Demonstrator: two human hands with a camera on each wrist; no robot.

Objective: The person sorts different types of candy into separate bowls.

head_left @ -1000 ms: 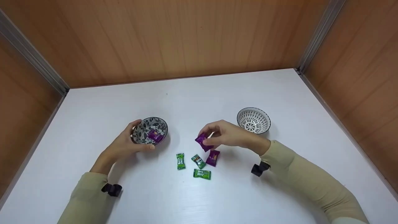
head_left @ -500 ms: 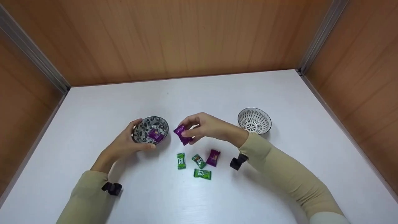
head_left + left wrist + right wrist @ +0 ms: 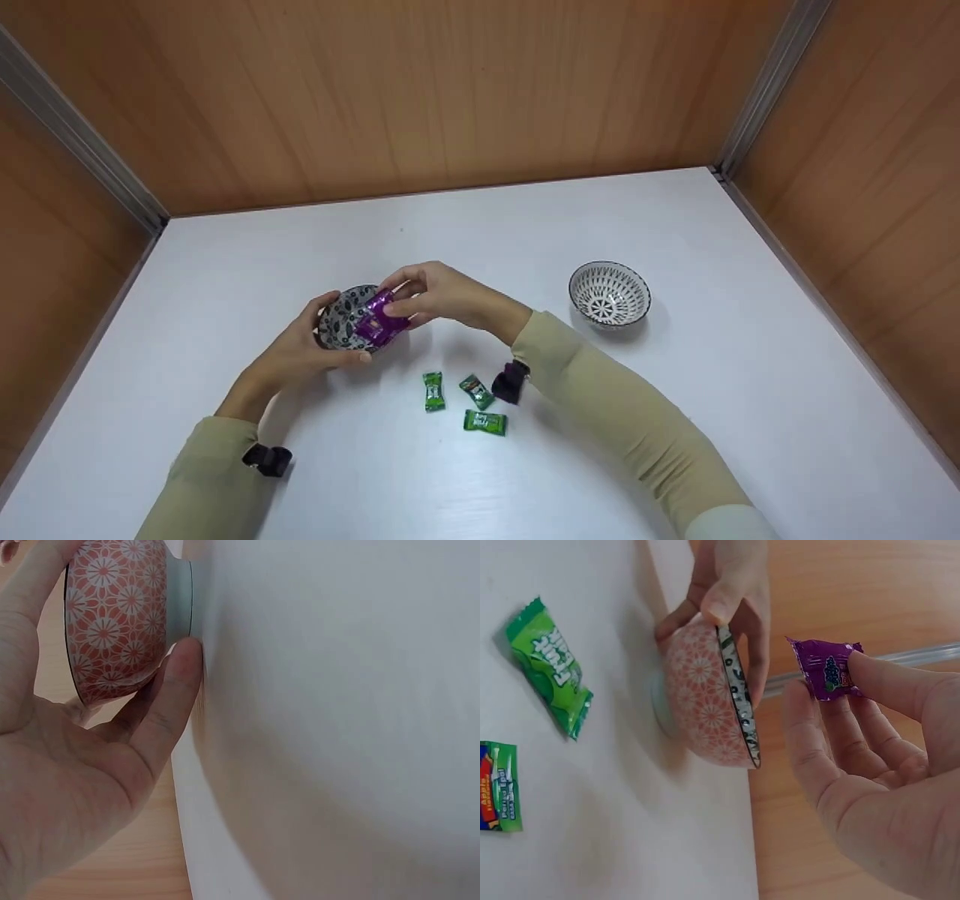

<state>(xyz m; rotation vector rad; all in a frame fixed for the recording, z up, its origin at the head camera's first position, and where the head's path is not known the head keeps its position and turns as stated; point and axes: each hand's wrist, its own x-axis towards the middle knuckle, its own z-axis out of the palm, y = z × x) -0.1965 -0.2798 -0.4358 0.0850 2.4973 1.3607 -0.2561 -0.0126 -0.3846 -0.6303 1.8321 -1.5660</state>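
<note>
My left hand (image 3: 296,345) grips a small bowl (image 3: 341,319) by its side, thumb near the front and fingers behind. Inside, the bowl has a dark leafy pattern; its outside is pink with white flowers (image 3: 112,622). A purple-wrapped candy (image 3: 829,669) is pinched between the thumb and fingers of my right hand (image 3: 442,296), over the bowl's right side in the head view. Another purple candy (image 3: 369,330) lies in the bowl, partly covered by the held one. Several fingers of the left hand are hidden behind the bowl in the head view.
Three green-wrapped candies (image 3: 433,391) lie on the white table (image 3: 375,472) in front of the bowls. A second bowl (image 3: 609,295), white with dark dashes, stands to the right. Wooden panels (image 3: 450,97) enclose the table's back and sides. My right wrist covers part of the table.
My right hand has carried the purple candy leftward to above the left bowl. The left hand stays on that bowl. A purple candy on the table is now mostly hidden by the right wrist.
</note>
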